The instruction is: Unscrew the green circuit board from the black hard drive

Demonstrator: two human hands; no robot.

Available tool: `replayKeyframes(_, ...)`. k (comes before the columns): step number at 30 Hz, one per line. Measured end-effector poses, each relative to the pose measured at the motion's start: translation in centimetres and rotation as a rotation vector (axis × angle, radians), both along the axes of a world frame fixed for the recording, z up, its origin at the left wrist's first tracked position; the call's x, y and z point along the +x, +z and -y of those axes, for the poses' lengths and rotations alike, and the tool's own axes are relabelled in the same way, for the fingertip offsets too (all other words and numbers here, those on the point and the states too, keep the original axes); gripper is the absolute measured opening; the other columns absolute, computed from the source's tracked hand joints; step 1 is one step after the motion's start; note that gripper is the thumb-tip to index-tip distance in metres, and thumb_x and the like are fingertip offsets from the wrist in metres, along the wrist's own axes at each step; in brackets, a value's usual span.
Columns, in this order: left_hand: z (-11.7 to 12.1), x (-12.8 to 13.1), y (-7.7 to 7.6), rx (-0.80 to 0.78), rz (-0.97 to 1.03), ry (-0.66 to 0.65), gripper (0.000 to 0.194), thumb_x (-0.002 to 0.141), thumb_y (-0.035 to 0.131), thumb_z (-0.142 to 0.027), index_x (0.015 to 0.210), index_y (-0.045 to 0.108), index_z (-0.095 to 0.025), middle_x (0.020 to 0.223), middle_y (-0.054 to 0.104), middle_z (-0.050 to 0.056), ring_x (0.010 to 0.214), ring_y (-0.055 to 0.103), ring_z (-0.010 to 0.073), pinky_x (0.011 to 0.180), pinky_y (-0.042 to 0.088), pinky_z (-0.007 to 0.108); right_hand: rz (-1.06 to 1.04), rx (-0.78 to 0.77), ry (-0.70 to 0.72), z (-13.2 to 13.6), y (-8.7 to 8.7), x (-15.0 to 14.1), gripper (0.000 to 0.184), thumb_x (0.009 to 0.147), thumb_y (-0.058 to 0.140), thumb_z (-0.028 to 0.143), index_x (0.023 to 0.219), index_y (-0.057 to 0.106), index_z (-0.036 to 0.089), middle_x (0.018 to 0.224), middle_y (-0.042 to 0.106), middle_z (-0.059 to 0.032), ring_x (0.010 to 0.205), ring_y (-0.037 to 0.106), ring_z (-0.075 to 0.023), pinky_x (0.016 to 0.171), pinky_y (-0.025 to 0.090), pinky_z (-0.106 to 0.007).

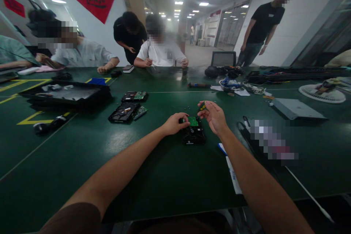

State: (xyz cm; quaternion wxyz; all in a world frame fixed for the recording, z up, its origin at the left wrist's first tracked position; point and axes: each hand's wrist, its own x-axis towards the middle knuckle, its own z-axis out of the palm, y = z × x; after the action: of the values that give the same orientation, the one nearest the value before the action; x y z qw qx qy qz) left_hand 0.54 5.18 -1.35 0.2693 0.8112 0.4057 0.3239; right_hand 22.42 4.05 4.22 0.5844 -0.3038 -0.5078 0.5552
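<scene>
A black hard drive [193, 134] with a green circuit board [193, 121] on top lies on the dark green table [153, 175] in front of me. My left hand [174, 123] rests on the drive's left edge, fingers curled against the board. My right hand [213, 115] hovers just right of the drive, fingers pinched on a small screwdriver with a yellow-and-black handle [202, 107].
Two more opened drives [124, 112] [135, 96] lie to the left, beside a black tray [65, 95]. A white-and-blue pen-like tool [230, 170] lies under my right forearm. A grey metal plate [297, 109], a bowl of parts [229, 85] and cables sit to the right. Other people sit at the far edge.
</scene>
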Motion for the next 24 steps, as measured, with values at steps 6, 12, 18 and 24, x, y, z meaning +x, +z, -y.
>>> replayKeyframes(6,0.20,0.02,0.37,-0.010,-0.014,0.003,0.013,0.087,0.070,-0.033,0.090,0.067,-0.021,0.131,0.066,0.008,0.120,0.062,0.0254,0.109,0.042,0.044,-0.033,-0.001,0.025,0.00,0.02,0.12,0.035,0.087,0.066,0.054,0.103,0.066,0.022,0.101,0.074,-0.0047,0.068,0.069,-0.0143,0.063,0.055,-0.029)
replayKeyframes(12,0.23,0.05,0.32,-0.002,-0.001,-0.008,0.012,0.087,0.070,-0.032,0.090,0.067,-0.021,0.130,0.067,0.007,0.121,0.061,0.0253,0.108,0.042,0.043,0.012,0.000,-0.013,-0.09,-0.08,0.11,0.033,0.085,0.071,0.051,0.106,0.070,0.025,0.086,0.067,0.0014,0.055,0.058,-0.0081,0.046,0.041,-0.022)
replayKeyframes(18,0.19,0.13,0.30,-0.012,0.006,0.000,0.011,0.087,0.070,-0.031,0.088,0.067,-0.021,0.129,0.068,0.007,0.120,0.062,0.0251,0.108,0.042,0.043,0.012,-0.012,-0.001,-0.11,-0.12,-0.03,0.035,0.083,0.073,0.053,0.103,0.069,0.024,0.101,0.070,-0.0024,0.064,0.066,-0.0113,0.052,0.049,-0.024)
replayKeyframes(24,0.23,0.09,0.35,-0.002,0.015,-0.012,0.011,0.087,0.070,-0.031,0.089,0.067,-0.021,0.128,0.068,0.007,0.120,0.062,0.0249,0.109,0.042,0.043,-0.029,-0.024,0.024,0.00,-0.15,-0.09,0.037,0.089,0.065,0.056,0.104,0.067,0.023,0.100,0.073,-0.0050,0.066,0.068,-0.0138,0.055,0.052,-0.026)
